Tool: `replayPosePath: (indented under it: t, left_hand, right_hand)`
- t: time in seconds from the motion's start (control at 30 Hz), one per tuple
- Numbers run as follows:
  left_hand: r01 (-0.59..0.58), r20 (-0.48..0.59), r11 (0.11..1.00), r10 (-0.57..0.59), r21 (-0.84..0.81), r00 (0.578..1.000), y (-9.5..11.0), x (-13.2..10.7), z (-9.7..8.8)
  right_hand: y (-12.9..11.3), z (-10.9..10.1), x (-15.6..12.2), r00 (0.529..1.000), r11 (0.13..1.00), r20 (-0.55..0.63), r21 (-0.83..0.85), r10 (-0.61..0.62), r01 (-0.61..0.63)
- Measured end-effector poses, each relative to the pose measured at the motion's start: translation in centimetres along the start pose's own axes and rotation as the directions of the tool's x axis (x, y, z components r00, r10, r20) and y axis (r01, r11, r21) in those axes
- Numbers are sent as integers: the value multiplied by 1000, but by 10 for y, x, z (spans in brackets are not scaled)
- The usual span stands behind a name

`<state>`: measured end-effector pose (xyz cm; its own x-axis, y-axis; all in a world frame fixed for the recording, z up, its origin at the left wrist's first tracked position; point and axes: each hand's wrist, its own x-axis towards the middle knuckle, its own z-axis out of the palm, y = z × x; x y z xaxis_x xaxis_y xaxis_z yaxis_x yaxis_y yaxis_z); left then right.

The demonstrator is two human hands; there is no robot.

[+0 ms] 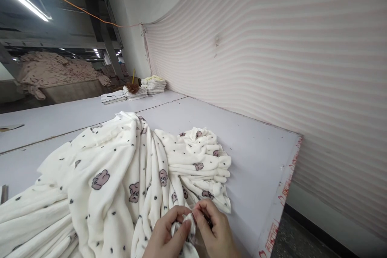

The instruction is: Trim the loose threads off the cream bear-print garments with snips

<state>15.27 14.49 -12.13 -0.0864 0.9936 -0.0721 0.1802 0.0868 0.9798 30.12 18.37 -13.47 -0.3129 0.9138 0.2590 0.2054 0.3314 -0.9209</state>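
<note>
1. Ahead and to the left of my fingertips, the white printed cloth (121, 185) spreads in a loose heap over the table (255, 157).
2. My left hand (167, 231) is nearer its bulk, thumb and fingers closed around a small bunch of it.
3. Just beside that, my right hand (215, 227) has thumb and fingertips drawn together at the bunch's edge; I cannot tell how much cloth, if any, lies between them.
4. The heap's long axis seems to run crosswise, from well left of my fingers to ahead and right, while its central folds lead away from them.
</note>
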Motion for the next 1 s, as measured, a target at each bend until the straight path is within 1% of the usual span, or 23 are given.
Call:
replayPosePath:
  t: [0.07, 0.13, 0.23, 0.33, 0.43, 0.6, 0.67, 0.73, 0.8, 0.9, 0.97, 1.0]
  left_hand:
    - [8, -30, 1000, -8, -23, 1000, -1, 1, -1]
    - [18, -70, 998, -22, -59, 997, -2, 1, -1]
    - [46, -89, 994, -55, -97, 995, -4, 0, -1]
    - [16, -63, 997, -20, -71, 998, -4, -1, 0]
    - [-6, -43, 1000, 6, 2, 999, -5, -1, 0]
    - [-12, -37, 997, 15, 70, 999, -3, -1, -2]
    - [-11, -24, 996, 13, 90, 1000, -1, -1, -2]
    - [5, 5, 996, -5, 87, 1000, 0, 0, -2]
    - [32, 34, 998, -34, 46, 999, 1, 1, -2]
    - [80, 60, 995, -77, -63, 995, 0, 3, -4]
    - [148, 89, 979, -136, -141, 987, 0, 4, -5]
    - [187, 113, 965, -169, -184, 979, -1, 4, -6]
  right_hand:
    - [1, -4, -3, 1000, 1000, 1, 26, -1, 1]
    - [2, -8, -8, 999, 999, -14, 12, -51, 51]
    - [3, -13, -15, 995, 988, -14, -127, -95, 92]
    - [-2, -15, -16, 996, 946, 46, -313, -74, 84]
    - [-12, -19, -11, 994, 920, 105, -386, -33, 72]
    - [-20, -26, -3, 986, 916, 169, -396, -3, 71]
    - [-19, -27, -2, 988, 932, 154, -360, 10, 46]
    - [-16, -28, -3, 993, 961, 117, -275, 18, 15]
    - [-14, -28, -5, 995, 975, 95, -220, 8, 13]
    - [-12, -28, -6, 992, 961, 125, -275, -5, 40]
    - [-11, -26, -6, 994, 955, 111, -295, -5, 38]
    - [-11, -25, -5, 997, 963, 81, -268, -8, 29]
